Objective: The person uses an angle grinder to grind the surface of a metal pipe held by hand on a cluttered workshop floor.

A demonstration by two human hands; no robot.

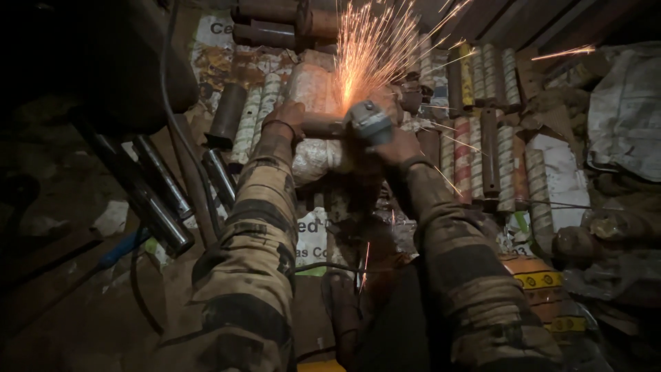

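A: Grip status?

B: Both hands are closing tight on the angle grinder [368, 122]. Left hand [286, 118] is wrapping the side handle, fingers fully curled. Right hand [398, 146] is clamping the body from behind, just below the grey head.

A: Where's the grinder sitting relative to the hands?

B: Between them, head slightly up and right of the left hand, touching the work. Sparks [375, 48] are fanning upward and right from the contact point.

A: What's it cutting?

B: Can't tell exactly; a pale wrapped bundle [313, 89] is lying right under the grinder.

A: Surroundings?

B: Wrapped rollers [506, 165] are lying in rows to the right, chrome rods [165, 203] to the left, a dark cable [169, 96] running up beside them. All on the floor.
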